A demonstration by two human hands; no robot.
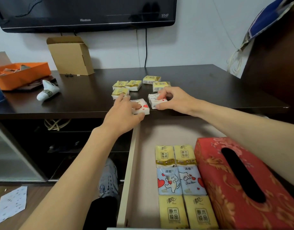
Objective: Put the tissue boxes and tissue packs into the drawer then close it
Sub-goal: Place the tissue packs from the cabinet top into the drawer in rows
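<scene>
Two white tissue packs with red hearts lie at the front edge of the dark cabinet top (201, 83). My left hand (124, 113) grips the left white pack (142, 107), and my right hand (172, 98) grips the right white pack (155, 101). Behind them lie several yellow tissue packs (134, 84). Below, the drawer (143, 163) stands pulled open. It holds a red patterned tissue box (226, 188) on the right and several yellow and blue packs (181, 185) in two columns beside it.
An open cardboard box (71, 55) and an orange box (22, 74) stand at the back left, with a white ceramic piece (47, 92) near them. A television (86, 12) hangs above. My shoe (109, 178) and a paper sheet (12, 203) are on the floor.
</scene>
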